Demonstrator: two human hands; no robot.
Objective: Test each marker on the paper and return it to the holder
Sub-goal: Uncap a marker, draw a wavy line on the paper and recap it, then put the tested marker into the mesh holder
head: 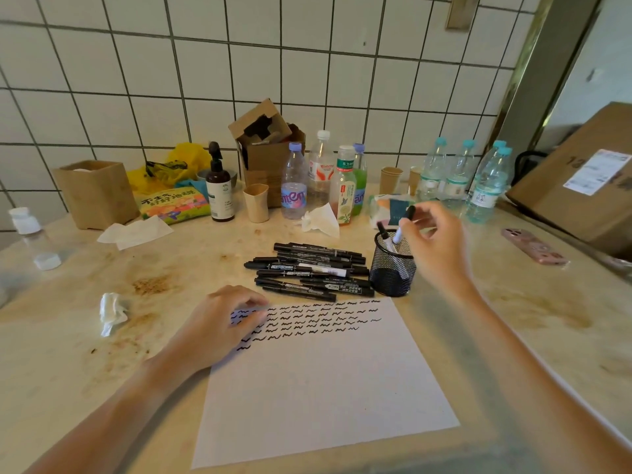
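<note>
A white paper lies on the table, its upper part covered with rows of black squiggles. My left hand rests flat on the paper's upper left corner. Behind the paper lies a pile of several black markers. To their right stands a black mesh holder with a marker leaning inside. My right hand is above the holder and pinches another marker, which is tilted with its lower end inside the holder's rim.
Water bottles, drink bottles, paper cups, a pump bottle and cardboard boxes line the tiled wall. A pink phone lies at right by a large box. A crumpled tissue sits left.
</note>
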